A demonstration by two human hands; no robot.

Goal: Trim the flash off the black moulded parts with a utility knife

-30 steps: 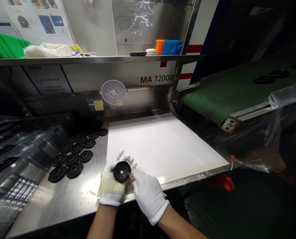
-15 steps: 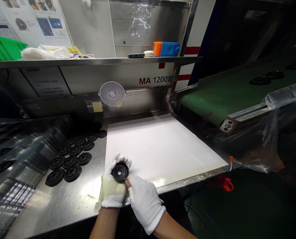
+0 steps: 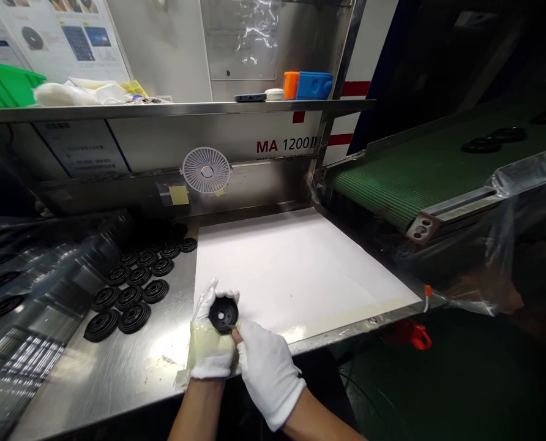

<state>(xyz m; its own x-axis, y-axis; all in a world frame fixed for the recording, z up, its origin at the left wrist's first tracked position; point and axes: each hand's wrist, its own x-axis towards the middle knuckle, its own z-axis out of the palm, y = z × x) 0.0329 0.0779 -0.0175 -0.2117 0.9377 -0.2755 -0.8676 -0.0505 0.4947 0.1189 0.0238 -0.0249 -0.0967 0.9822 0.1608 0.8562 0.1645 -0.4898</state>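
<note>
A round black plastic part with a light hole at its centre rests in my left hand, whose gloved fingers curl round its far side. My right hand, in a white glove with a bare thumb tip, is closed against the near right rim of that part. Whatever its fingers pinch there is too small and hidden to name. Left of my hands, several stacks of similar black round parts stand on the metal table.
A white sheet covers the table's right half. Clear plastic trays are piled at the left. A small fan stands at the back under a shelf. To the right runs a green conveyor carrying black parts.
My left hand and the black part have shifted very slightly to the right and tilted a little. My right hand stays at the part's rim.
</note>
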